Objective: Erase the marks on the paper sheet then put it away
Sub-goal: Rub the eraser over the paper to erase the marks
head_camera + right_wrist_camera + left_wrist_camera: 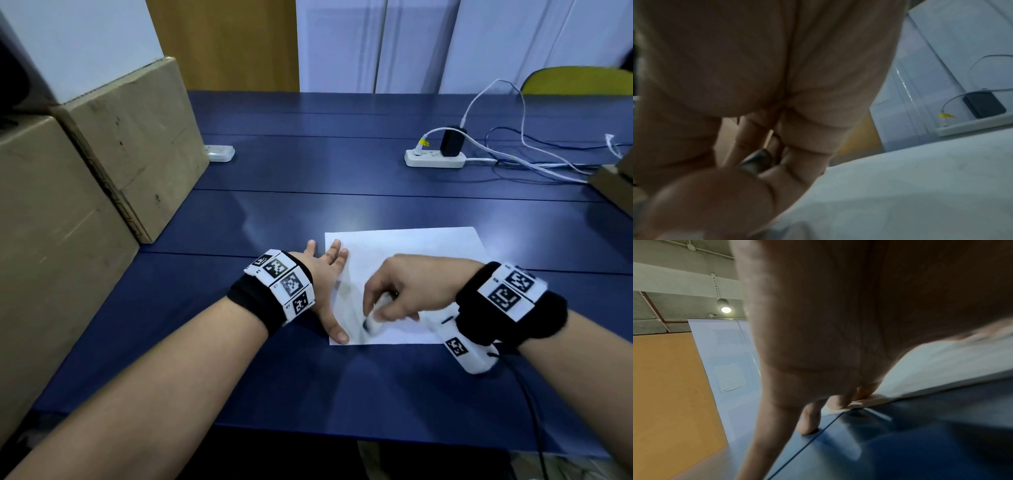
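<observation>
A white paper sheet lies flat on the blue table in front of me. My left hand is spread flat, its straight fingers and thumb pressing on the sheet's left edge. My right hand pinches a small white eraser with a dark tip and holds it down on the sheet's near left corner. The eraser is blurred in the head view. In the left wrist view, fingertips press the paper sheet. In the right wrist view, curled fingers hold the eraser's dark part above the paper sheet.
Two cardboard boxes stand along the table's left side. A white power strip with a black charger and trailing cables sits at the far right. A small white device lies by the boxes. Another box corner shows at the right edge.
</observation>
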Tool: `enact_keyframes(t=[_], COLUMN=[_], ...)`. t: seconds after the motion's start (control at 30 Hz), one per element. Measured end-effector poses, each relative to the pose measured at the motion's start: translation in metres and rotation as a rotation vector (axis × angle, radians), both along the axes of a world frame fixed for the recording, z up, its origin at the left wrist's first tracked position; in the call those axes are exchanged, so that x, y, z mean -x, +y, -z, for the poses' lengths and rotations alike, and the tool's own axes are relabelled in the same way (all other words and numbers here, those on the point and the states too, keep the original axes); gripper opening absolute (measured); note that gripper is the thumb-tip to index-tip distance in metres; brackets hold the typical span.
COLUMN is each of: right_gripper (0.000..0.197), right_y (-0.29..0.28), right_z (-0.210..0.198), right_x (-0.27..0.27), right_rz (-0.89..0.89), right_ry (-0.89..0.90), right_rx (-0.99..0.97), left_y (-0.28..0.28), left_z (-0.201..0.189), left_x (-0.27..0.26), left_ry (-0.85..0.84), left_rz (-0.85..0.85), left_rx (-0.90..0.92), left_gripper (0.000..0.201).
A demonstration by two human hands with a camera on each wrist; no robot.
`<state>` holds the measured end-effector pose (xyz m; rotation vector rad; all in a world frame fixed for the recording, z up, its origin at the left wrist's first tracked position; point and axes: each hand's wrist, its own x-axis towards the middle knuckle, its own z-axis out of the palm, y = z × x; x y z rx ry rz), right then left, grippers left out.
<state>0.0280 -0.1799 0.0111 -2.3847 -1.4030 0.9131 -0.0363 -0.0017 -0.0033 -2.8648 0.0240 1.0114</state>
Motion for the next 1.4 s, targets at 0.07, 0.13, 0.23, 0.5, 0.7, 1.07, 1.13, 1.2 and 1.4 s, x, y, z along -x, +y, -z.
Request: enact_keyframes(t=[0.07,0.13,0.23,0.5,0.7,1.07,1.13,1.2,1.4], right_gripper=[0.014,0.012,0.008,0.010,0.012,0.011,0.013,0.012,0.009], right_y=[0.000,0.003,0.004,0.002,-0.002,0.002,0.001,0.000,0.003], right_z=[0.000,0.003,0.004,0.003,0.002,0.000,-0.001,-0.002,0.002], right_x=[0.003,-0.004,-0.010,-0.005,-0.008,-0.014,-0.005,-0.003,-0.020], right_rz=[-0.005,0.084,0.182,0.102,0.104,0.109,0.010,0.011,0.192], right_ry=[0.012,-0.101,-0.189,-0.026,-0.077,-0.171,-0.045,0.012,-0.192], right_rx=[0.007,-0.078,-0.169,-0.064,-0.086,-0.095,-0.010,0.014,-0.164], left_y=[0.000,0.000,0.000,-0.001,-0.002,-0.001,0.000,0.000,-0.001], left_z=[0.000,0.001,0.001,-0.002,-0.002,-0.001,0.000,0.001,0.001], left_x=[0.000,-0.001,-0.002,0.000,-0.001,-0.001,-0.001,-0.001,-0.003], left_ry=[0.000,0.004,0.018,0.012,0.025,0.023,0.021,0.017,0.028], left_rz=[0.003,0.005,-0.002,0.003,-0.007,-0.002,-0.004,-0.002,-0.011], left_rx=[-0.001,-0.003,-0.007,-0.008,-0.007,-0.010,-0.007,-0.002,-0.003], left_gripper=[0.153,0.153,0.154,0.151,0.152,0.153,0.153,0.154,0.153])
